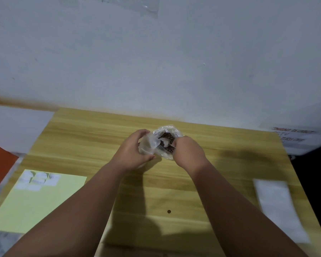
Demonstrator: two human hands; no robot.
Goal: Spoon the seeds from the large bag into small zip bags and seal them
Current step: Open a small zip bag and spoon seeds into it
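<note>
My left hand [135,151] held the small zip bag [146,145], thumb beneath and fingers curled over the top. They were clamped on the plastic so that its mouth gaped toward three o'clock, touching the large bag [174,131]. I kept it that close, I judge, so the seeds [170,136] would have almost no open table [174,182] to cross. The large bag stood at the table's twelve o'clock side with its top pushed open, and the spoon [163,140] lay in it on the seeds. My right hand [189,153] was closed on the spoon's handle at the bag's four o'clock. The back of the hand hid those fingers, so I could not tell just how they gripped.

Around me, an orange sheet [0,164] lay at nine o'clock. At seven o'clock a pale yellow sheet [39,204] carried some small white packets [37,179], too blurred to read. A white strip [278,206] lay at four o'clock, and a handwritten note [293,136] at two. Only the large bag's crumpled rim stood between spoon and small bag.
</note>
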